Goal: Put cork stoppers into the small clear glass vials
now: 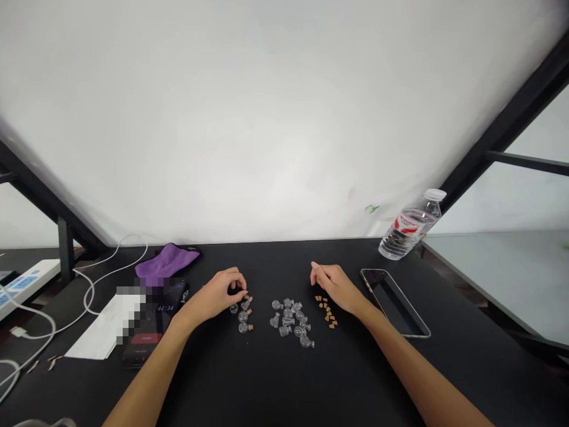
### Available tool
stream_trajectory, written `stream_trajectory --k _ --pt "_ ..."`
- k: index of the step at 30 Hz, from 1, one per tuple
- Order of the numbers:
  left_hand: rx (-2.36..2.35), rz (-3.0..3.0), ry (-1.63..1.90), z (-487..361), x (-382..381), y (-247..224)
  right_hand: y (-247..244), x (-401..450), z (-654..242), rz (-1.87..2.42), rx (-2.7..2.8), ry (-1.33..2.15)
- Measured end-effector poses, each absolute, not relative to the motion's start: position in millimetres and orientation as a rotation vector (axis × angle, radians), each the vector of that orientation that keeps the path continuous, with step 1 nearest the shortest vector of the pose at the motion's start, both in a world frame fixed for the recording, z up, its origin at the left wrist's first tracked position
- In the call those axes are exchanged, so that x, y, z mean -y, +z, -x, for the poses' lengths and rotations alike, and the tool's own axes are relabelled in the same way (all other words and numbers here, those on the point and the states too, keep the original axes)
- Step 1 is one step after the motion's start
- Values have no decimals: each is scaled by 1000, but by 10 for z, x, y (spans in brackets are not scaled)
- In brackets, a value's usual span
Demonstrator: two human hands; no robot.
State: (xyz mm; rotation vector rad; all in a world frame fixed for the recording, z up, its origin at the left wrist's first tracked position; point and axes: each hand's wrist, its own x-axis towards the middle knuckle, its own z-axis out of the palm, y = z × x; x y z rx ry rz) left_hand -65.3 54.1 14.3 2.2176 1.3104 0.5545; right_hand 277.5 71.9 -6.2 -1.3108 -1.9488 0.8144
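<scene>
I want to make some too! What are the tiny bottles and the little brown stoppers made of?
The tiny bottles look like clear glass: they are see-through and have shiny highlights, though clear plastic could look similar. The brown stoppers look like cork, with a dull, matte tan surface, but they are too small to be sure.

Office-ish workspace: blk desk (222,379), pwr strip (26,283), phone (395,302), water btl (411,228).

The left hand (214,295) and right hand (335,284) are held loosely curled, palms down, with the forearms (146,373) angled inward.
</scene>
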Motion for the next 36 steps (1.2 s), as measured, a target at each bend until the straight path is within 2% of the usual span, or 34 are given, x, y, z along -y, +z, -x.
stream_trajectory --k 36 --pt "-1231 -2151 450 742 -460 290 -46 -777 -2801 1330 2000 739"
